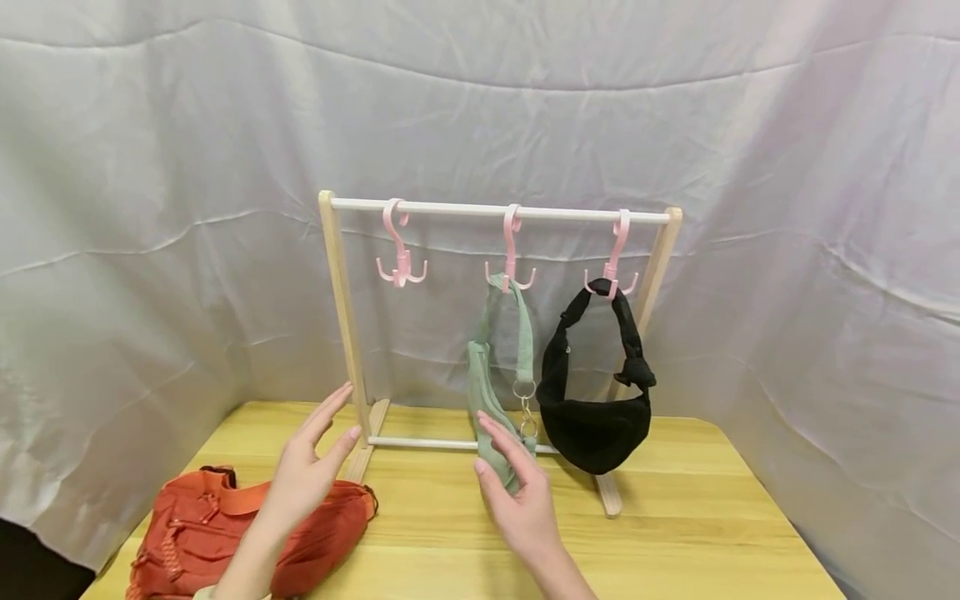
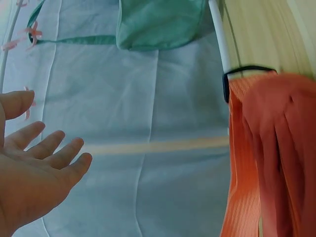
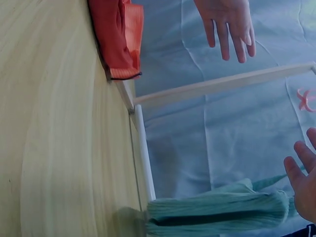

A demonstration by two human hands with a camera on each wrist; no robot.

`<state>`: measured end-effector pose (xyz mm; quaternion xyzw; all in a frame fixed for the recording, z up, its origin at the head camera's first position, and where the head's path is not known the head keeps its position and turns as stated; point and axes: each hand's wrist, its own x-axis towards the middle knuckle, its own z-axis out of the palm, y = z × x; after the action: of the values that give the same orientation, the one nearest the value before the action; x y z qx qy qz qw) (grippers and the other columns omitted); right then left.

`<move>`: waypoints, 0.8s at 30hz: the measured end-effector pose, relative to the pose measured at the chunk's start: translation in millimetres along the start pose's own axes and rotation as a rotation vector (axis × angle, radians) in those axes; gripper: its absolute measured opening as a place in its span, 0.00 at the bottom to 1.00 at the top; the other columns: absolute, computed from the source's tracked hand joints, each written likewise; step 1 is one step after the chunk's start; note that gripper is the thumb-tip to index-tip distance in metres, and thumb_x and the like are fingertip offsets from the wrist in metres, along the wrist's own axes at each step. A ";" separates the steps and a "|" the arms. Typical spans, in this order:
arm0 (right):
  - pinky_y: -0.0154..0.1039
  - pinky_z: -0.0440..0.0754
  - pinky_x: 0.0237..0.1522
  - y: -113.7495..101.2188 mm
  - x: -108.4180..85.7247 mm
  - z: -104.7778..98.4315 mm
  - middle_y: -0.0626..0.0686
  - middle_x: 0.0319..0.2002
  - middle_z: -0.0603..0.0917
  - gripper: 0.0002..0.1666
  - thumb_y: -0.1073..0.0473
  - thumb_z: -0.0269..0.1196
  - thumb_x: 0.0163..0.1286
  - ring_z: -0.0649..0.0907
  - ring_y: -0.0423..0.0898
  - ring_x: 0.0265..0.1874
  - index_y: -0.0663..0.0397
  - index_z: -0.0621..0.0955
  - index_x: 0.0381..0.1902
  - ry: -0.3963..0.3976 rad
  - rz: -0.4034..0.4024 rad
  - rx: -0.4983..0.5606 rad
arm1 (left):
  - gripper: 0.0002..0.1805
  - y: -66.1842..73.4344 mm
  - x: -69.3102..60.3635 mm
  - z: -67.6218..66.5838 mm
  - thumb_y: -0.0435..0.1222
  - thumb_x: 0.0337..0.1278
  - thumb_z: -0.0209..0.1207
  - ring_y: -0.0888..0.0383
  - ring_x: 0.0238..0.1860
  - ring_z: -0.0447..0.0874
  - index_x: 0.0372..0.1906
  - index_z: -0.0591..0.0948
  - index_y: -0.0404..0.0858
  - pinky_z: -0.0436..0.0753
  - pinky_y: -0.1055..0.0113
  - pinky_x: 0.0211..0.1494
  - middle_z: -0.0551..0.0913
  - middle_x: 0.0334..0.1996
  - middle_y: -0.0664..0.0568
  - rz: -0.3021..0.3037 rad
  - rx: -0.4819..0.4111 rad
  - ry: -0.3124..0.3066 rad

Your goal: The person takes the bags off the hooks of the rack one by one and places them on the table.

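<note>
My left hand (image 1: 303,475) is raised with fingers extended and holds nothing. Below it on the table lies a red-orange bag (image 1: 202,529) with a wide orange strap (image 2: 244,173). My right hand (image 1: 521,504), also holding nothing, is held up in front of a green shoulder bag (image 1: 495,425) and partly hides it in the head view; whether they touch, I cannot tell. The green bag hangs by its strap from the middle pink hook (image 1: 511,250). A black bag (image 1: 596,425) hangs from the right pink hook (image 1: 617,254). The left pink hook (image 1: 400,250) carries nothing.
A rack with wooden side posts (image 1: 343,317) and a white top rail (image 1: 457,208) stands on the wooden table (image 1: 675,533). Its white lower bar (image 1: 431,443) runs near the tabletop. Grey cloth (image 1: 465,125) surrounds the back and sides.
</note>
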<state>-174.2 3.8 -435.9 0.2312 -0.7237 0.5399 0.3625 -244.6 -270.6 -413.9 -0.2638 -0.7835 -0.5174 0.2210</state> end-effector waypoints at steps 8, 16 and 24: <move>0.36 0.75 0.69 0.2 4.1 -11.2 0.61 0.68 0.79 0.29 0.78 0.62 0.70 0.75 0.47 0.71 0.63 0.78 0.68 0.023 -0.024 0.022 | 0.30 2.8 8.5 19.8 0.30 0.73 0.61 0.46 0.76 0.64 0.77 0.71 0.42 0.62 0.85 0.70 0.69 0.76 0.49 0.021 -0.082 -0.018; 0.37 0.77 0.67 -7.2 17.1 -22.5 0.63 0.67 0.79 0.29 0.81 0.62 0.68 0.76 0.48 0.70 0.67 0.78 0.67 0.054 -0.094 0.005 | 0.30 3.2 17.1 42.1 0.32 0.73 0.62 0.48 0.76 0.66 0.77 0.71 0.40 0.63 0.82 0.72 0.69 0.77 0.48 0.007 -0.158 -0.030; 0.39 0.79 0.65 -19.6 35.9 -31.9 0.62 0.67 0.80 0.30 0.81 0.62 0.67 0.80 0.47 0.65 0.64 0.79 0.66 0.119 -0.147 -0.036 | 0.31 14.2 37.1 50.9 0.34 0.74 0.62 0.53 0.77 0.64 0.78 0.70 0.42 0.63 0.75 0.75 0.68 0.77 0.54 -0.003 -0.209 -0.038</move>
<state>-173.8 30.1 -391.1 0.2447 -0.6916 0.5114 0.4474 -267.5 -212.0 -399.7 -0.2941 -0.7296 -0.5915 0.1769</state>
